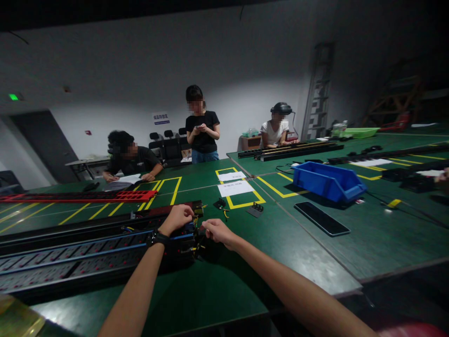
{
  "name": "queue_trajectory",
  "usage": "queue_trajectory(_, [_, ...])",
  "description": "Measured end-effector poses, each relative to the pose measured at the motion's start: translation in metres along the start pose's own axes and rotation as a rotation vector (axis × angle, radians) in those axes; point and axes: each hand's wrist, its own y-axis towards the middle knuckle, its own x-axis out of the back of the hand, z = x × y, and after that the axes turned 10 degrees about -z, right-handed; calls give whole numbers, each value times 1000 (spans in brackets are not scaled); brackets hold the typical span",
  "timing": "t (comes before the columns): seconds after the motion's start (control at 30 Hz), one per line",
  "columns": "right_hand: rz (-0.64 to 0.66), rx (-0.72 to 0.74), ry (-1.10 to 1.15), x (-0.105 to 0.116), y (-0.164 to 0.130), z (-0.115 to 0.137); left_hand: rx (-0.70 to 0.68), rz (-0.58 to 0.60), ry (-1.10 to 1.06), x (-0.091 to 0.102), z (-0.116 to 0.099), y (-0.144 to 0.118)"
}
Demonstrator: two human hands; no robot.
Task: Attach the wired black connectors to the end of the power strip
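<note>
Long black rails with grey slotted panels [101,257] and red dots lie on the table at left. Yellow and dark wires [199,247] stick out of their right end. My left hand [177,219], a black watch on its wrist, rests over that end with fingers curled by the wires. Facing it, my right hand [219,232] has thumb and forefinger pinched together just right of the wires. What either hand's fingertips hold is too small to make out. Small black brackets [255,208] lie beyond my hands.
The green table [301,262] carries yellow tape outlines and paper sheets [235,188]. At right are a blue bin [326,182] and a dark tablet [322,218]. A red rail [136,195] lies at far left. Several people [202,124] are beyond the table.
</note>
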Motion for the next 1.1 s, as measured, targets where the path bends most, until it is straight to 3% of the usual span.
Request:
queue_trajectory(0.27, [-43, 25, -42, 3, 10, -10, -34, 17, -19, -2, 0, 2])
queue_trajectory(0.47, [-165, 396, -552, 6, 19, -15, -45, 31, -62, -6, 1, 6])
queue_trajectory(0.63, [-96, 370, -777, 2, 19, -11, -57, 11, -102, -11, -7, 3])
queue_trajectory(0.9, [-97, 381, -710, 2, 18, -15, -50, -34, -134, -19, -14, -1])
queue_trajectory(1.0, [-145, 379, -644, 5, 19, -16, -45, -63, -135, -21, -13, -3])
queue_trajectory(1.1, [-241, 439, -609, 9, 12, 2, -51, -98, -138, -21, -14, -6])
